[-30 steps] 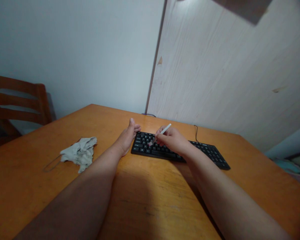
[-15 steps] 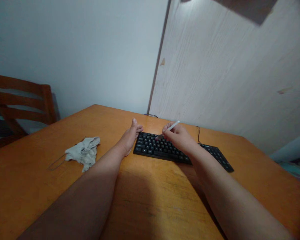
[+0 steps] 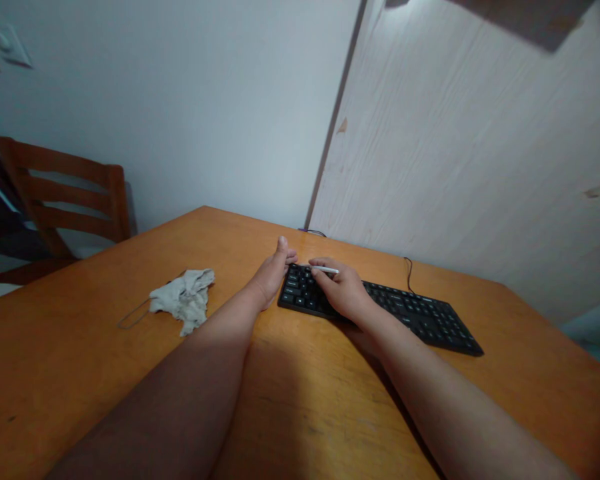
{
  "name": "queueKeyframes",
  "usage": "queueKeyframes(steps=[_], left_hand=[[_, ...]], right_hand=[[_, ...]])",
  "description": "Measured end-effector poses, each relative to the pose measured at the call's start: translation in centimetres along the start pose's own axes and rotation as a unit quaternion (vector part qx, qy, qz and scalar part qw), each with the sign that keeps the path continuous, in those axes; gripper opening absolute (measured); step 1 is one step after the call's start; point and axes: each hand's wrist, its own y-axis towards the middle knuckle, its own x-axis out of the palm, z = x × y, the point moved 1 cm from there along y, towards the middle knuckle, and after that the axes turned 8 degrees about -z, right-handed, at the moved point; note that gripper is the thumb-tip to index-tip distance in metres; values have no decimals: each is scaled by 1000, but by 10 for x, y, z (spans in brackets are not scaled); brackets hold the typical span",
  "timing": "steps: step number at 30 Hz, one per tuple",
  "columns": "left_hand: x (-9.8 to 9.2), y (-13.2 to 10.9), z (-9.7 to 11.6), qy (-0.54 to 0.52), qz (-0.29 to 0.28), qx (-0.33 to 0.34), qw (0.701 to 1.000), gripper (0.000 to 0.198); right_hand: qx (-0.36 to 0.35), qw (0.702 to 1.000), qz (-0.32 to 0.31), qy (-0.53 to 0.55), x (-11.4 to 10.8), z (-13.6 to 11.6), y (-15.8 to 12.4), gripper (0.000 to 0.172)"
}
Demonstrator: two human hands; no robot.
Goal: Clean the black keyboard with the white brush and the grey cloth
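Two hands met at the black keyboard (image 3: pixel 420 319) on the orange table (image 3: pixel 80 373); the left hand (image 3: pixel 273 277) lay unclenched against its left end; the right hand (image 3: pixel 343 295) pinched a thin white stick (image 3: pixel 325 269) over the keys; a crumpled cloth (image 3: pixel 185 300) lay nearby.

Dim, flat indoor light; the orange table (image 3: pixel 55 373) carries a broad soft shadow at 6 o'clock, with a warmer yellow patch beside it toward 5 o'clock; the wall (image 3: pixel 180 100) at 11 o'clock reads even grey; lines bow and stretch toward 10 and 2 o'clock; the chair (image 3: pixel 65 193) at 9 o'clock smears slightly; the keyboard (image 3: pixel 420 317) keys look soft and grainy.
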Motion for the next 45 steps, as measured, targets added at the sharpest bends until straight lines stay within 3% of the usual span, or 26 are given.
queueKeyframes(steps=[4,11,17,22,28,33,40,45], left_hand=[[0,0,-1,3,1,1,1000,98],[-1,2,-2,7,0,2,1000,96],[-1,1,-1,16,2,2,1000,95],[-1,1,-1,21,-3,-1,1000,96],[-1,0,1,22,1,1,1000,97],[-2,1,-2,15,2,0,1000,98],[-2,1,-2,14,3,2,1000,95],[-1,0,-2,11,1,2,1000,95]], right_hand=[[-14,999,-31,-6,0,-2,0,20],[-13,997,31,69,-3,1,3,24],[-9,999,-11,47,0,-3,0,23],[-25,997,14,73,-2,-9,1,25],[-8,999,-16,29,-6,-12,-1,27],[-18,1000,-3,-21,-13,-23,-4,31],[-4,994,-65,-86,-17,-38,-9,35],[-16,994,-53,-89,-19,-43,-10,38]])
